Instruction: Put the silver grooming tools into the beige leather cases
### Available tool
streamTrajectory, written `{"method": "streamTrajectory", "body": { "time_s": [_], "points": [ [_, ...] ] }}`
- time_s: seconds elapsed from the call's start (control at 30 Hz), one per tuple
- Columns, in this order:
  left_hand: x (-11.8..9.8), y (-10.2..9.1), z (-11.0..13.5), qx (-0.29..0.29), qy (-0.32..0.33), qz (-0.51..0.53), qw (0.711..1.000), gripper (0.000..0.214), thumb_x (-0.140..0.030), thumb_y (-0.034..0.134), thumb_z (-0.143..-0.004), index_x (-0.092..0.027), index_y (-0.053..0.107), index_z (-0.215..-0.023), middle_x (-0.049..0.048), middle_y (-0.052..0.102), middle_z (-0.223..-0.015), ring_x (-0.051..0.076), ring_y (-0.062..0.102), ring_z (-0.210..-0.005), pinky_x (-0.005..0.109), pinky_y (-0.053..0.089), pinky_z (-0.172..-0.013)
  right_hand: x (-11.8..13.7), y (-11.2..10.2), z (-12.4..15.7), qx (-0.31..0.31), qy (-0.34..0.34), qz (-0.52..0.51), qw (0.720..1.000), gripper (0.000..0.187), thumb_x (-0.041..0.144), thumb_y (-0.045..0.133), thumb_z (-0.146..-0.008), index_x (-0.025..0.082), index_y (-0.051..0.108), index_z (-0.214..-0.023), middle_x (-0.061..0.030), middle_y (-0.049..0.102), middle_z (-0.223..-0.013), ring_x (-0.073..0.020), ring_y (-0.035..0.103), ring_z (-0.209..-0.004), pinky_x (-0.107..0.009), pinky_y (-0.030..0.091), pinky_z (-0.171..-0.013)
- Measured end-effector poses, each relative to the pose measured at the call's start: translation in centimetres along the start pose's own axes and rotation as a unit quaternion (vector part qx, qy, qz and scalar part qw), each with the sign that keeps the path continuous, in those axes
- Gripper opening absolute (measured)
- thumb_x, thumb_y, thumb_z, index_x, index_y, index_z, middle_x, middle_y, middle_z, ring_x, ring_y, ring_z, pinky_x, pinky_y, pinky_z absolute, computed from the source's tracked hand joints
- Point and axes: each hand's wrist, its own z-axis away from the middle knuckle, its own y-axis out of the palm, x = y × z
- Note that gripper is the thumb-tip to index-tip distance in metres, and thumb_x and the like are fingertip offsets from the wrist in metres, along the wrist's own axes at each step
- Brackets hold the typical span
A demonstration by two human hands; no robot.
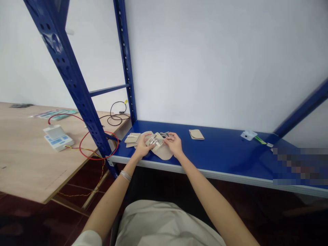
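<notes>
Left hand (141, 146) gripped beige fabric pouch (165, 152) of small metal tools (154, 139); right hand (175, 143) grip unclear. Blue metal shelf (225, 153) edge close: tools could spill.

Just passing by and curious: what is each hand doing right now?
Left hand: closed on the beige pouch, thumb on top.
Right hand: fingers curled at the pouch's far edge; grip cannot be told.

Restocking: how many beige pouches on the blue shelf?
3: open pouch under left hand and right hand, left pouch beside them, right pouch apart. Left may hide another.
</notes>
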Motion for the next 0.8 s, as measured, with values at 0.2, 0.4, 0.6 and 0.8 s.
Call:
{"method": "streamTrajectory", "body": {
  "time_s": [0.2,0.4,0.6,0.8],
  "points": [
    [0.29,-0.28,-0.02,0.039,0.013,-0.005,0.999,0.067,-0.021,0.079,-0.064,-0.019,0.047,-0.123,0.0098,0.067,-0.106,0.024,0.066,-0.092,0.036,0.052,-0.081,-0.51,-0.11,-0.08,-0.008,0.032,0.025,0.999,0.042,0.032,0.08,-0.058,0.022,0.052,-0.087,0.0003,0.068,-0.067,-0.0195,0.068,-0.06,-0.031,0.056,-0.056],
    [0.15,-0.19,0.02,0.026,0.008,-0.015,1.0,0.065,-0.021,0.079,-0.063,-0.02,0.049,-0.121,0.009,0.065,-0.107,0.023,0.064,-0.095,0.034,0.052,-0.079,-0.49,-0.06,-0.01,0.045,0.058,0.089,0.993,0.03,0.036,0.079,-0.06,0.02,0.059,-0.076,-0.0021,0.067,-0.057,-0.0183,0.063,-0.051,-0.03,0.049,-0.049],
    [-0.22,0.04,0.06,-0.007,-0.042,-0.03,0.999,0.068,-0.022,0.081,-0.059,-0.019,0.05,-0.119,0.0073,0.065,-0.099,0.022,0.065,-0.086,0.034,0.053,-0.073,-0.54,-0.2,0.03,0.061,0.045,0.144,0.987,0.022,0.039,0.074,-0.066,0.02,0.067,-0.076,-0.0029,0.067,-0.058,-0.0198,0.063,-0.052,-0.032,0.049,-0.05],
    [-0.39,0.1,0.0,-0.036,-0.037,-0.026,0.998,0.064,-0.021,0.082,-0.054,-0.019,0.056,-0.113,0.0092,0.065,-0.11,0.027,0.062,-0.103,0.036,0.053,-0.081,-0.54,-0.37,0.07,0.036,-0.021,0.233,0.972,0.021,0.038,0.064,-0.075,0.02,0.072,-0.083,-0.0043,0.069,-0.064,-0.0209,0.063,-0.058,-0.037,0.052,-0.064]
  ]
}}
